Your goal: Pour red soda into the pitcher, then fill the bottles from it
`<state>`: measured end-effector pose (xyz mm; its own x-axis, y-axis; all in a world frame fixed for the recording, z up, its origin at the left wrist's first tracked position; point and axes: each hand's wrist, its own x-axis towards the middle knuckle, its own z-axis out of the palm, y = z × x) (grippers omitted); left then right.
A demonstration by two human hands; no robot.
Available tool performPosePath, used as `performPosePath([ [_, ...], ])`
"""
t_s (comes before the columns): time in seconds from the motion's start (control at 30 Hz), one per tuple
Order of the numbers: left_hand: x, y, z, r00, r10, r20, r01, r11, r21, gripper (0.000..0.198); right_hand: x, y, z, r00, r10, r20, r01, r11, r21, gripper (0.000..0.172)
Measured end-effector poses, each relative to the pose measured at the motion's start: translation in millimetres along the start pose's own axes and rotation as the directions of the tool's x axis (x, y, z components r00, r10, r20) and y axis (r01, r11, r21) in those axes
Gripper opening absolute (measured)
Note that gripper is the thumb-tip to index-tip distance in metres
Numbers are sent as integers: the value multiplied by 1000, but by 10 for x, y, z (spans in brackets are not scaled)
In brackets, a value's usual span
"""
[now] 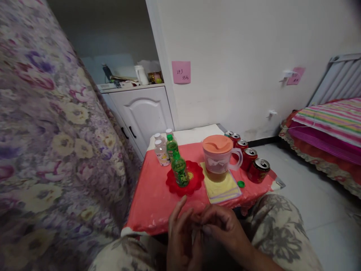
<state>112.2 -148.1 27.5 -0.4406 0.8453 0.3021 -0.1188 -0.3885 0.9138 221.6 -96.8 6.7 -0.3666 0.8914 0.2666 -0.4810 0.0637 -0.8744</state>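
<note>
My left hand [182, 239] is in front of the table's near edge, its fingers partly stretched out and pointing up. Against its fingers, my right hand [224, 227] is closed in a pinch; whether something small lies between the fingertips is hidden. Beyond them a green bottle [180, 173] without a visible cap stands on a red scalloped tray [199, 180]. To its right, a clear pitcher [217, 162] with an orange lid and some brownish liquid rests on a folded yellow cloth [222, 192]. A green bottle cap [240, 184] lies beside the cloth.
Several red drink cans [258, 171] line the table's right side. Another green bottle [170, 145] and clear white-capped bottles [162, 153] stand at the back left. A red cover [152, 195] lies over the table. Floral curtain [64, 150] hangs left; a bed [329, 124] is right.
</note>
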Motion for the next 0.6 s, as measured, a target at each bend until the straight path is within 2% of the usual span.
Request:
performPosePath([
  [0.1, 0, -75, -14, 1000, 3, 21, -4, 1000, 11, 32, -11, -20, -15, 1000, 16, 26, -16, 1000, -4, 16],
  [0.23, -3, -126, 6, 998, -52, 21, 53, 998, -26, 34, -53, -34, -54, 998, 35, 52, -34, 999, -34, 18],
  [0.33, 0, -118, -2, 998, -56, 18, 56, 998, -20, 32, -89, -14, -119, 999, 5, 42, 2, 985, -173, 19],
  [0.43, 19, -168, -74, 999, -8, 35, 5, 996, 90, 23, -114, 33, -191, 1000, 4, 11, 0, 930, -366, 22],
  [0.47, 23, -216, -107, 997, 23, 68, -32, 989, 143, 21, -121, 54, -214, 1000, 27, 3, -24, 918, -396, 23],
  [0.53, 13, -367, -170, 974, 98, 202, -140, 968, 206, 17, -139, 104, -265, 997, 83, -4, -78, 921, -381, 24],
  [0.6, -37, -564, -218, 908, 170, 384, -271, 936, 227, 14, -172, 158, -336, 994, 105, -21, -107, 943, -315, 28],
])
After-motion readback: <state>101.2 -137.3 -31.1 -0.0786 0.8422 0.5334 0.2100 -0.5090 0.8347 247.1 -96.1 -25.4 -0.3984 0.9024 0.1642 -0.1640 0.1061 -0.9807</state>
